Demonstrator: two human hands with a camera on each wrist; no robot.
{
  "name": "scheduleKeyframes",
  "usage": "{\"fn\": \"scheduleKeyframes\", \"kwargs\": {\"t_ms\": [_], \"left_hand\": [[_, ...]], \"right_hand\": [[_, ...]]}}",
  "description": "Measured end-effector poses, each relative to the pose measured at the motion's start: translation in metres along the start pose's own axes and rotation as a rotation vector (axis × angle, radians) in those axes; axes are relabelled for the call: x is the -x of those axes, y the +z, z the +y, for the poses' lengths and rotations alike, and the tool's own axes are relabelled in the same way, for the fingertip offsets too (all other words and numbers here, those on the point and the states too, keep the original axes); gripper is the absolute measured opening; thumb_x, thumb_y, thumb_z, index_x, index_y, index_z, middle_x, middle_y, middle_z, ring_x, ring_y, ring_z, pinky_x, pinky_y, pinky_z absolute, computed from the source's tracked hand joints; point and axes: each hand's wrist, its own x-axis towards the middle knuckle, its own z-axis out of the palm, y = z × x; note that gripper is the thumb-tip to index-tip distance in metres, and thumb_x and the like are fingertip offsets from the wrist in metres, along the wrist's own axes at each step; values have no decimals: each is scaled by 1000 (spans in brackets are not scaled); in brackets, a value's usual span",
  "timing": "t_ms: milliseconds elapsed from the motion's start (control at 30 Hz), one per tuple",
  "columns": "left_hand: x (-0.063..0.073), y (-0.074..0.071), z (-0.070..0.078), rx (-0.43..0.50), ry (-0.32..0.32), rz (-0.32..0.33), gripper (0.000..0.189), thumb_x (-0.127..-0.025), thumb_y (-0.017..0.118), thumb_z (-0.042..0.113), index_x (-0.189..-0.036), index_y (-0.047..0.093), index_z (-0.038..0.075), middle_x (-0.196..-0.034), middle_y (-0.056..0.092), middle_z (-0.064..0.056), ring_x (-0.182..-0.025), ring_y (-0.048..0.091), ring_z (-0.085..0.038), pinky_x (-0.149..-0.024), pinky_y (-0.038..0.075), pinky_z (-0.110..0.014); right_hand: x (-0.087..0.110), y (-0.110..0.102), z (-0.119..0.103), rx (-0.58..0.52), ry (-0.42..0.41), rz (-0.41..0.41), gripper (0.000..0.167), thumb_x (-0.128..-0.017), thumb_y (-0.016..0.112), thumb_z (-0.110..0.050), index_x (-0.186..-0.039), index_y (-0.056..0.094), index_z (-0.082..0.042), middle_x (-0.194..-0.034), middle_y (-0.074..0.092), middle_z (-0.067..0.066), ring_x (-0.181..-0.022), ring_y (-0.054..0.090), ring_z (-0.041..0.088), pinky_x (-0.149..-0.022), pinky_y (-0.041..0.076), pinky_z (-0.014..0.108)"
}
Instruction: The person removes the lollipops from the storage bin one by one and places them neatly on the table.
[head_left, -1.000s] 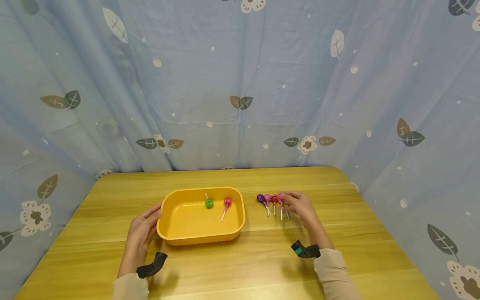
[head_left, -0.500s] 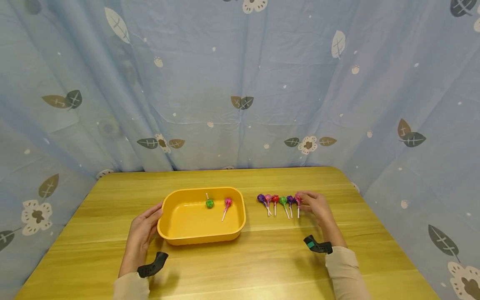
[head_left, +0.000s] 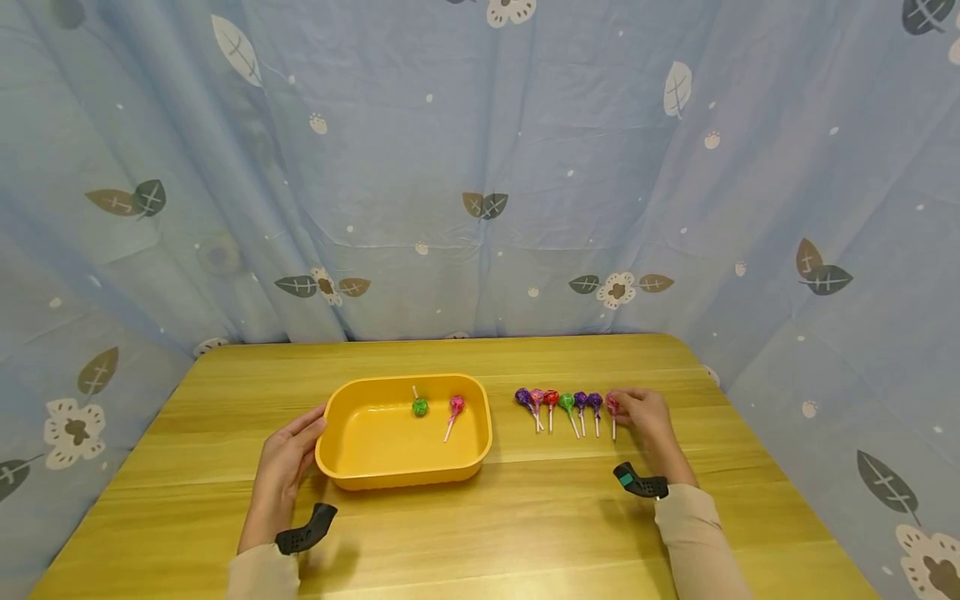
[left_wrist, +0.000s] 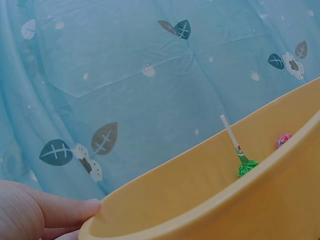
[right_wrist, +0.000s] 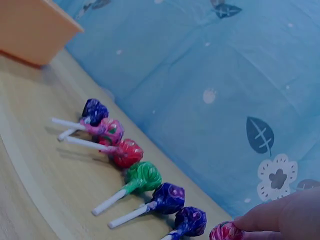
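A yellow plastic tray point(head_left: 397, 481) sits on the table with a green-wrapped lollipop point(head_left: 419, 407) and a pink lollipop point(head_left: 456, 405) inside. My left hand point(head_left: 281, 462) rests against its left end; in the left wrist view a straight finger point(left_wrist: 70, 211) touches the outer edge of the rim. To the right, my right hand point(head_left: 647, 419) pinches another pink lollipop point(head_left: 612, 403) by its wrapped head, its stick pointing toward me. That lollipop is the rightmost of a row. Only part of its head point(right_wrist: 225, 231) shows in the right wrist view.
Left of the right hand lie several lollipops side by side: dark purple point(head_left: 522, 397), pink point(head_left: 537, 397), red point(head_left: 551, 397), green point(head_left: 567, 401) and more purple point(head_left: 595, 401). The two leftmost have crossing sticks. A blue patterned curtain point(head_left: 480, 167) hangs behind the wooden table point(head_left: 480, 550).
My right hand has moved rightward along the row with the pink lollipop, uncovering the green and purple ones. The left hand and the tray have stayed in place.
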Motion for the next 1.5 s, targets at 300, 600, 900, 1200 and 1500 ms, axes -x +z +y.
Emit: {"fn": "scheduleKeyframes", "kwargs": {"t_ms": [300,600,900,1200,1500], "left_hand": [[0,1,0,13,2,2,56,-96,62,19,-146,41,4,-96,66,20,-95,64,-1,-85,51,-21],[-1,1,0,12,-4,14,56,-96,63,20,-146,41,5,-97,66,20,-94,65,0,-84,51,-20],[-1,1,0,11,-6,13,56,-96,63,19,-146,41,4,-98,66,19,-93,65,0,-85,51,-21],[0,0,0,-3,-9,9,57,-96,63,21,-146,41,5,-101,65,18,-95,64,0,-86,51,-21],[-1,1,0,-21,-27,15,56,-96,63,23,-147,42,9,-116,62,13,-96,63,1,-87,50,-21]], "right_hand": [[-11,6,9,28,-7,59,34,-99,54,-12,-119,60,14,-100,65,22,-77,63,18,-66,57,25],[-12,11,12,95,-52,117,30,-99,53,-11,-116,63,11,-108,64,27,-77,66,21,-62,56,23],[-12,15,17,164,-101,155,29,-97,58,-14,-114,66,8,-106,65,25,-82,65,27,-55,50,15],[-10,19,17,146,-88,172,30,-99,55,-14,-117,64,8,-109,63,26,-86,67,28,-57,52,16],[-4,18,14,136,-86,187,31,-98,55,-12,-120,62,8,-110,62,27,-83,66,27,-58,53,18]]}}
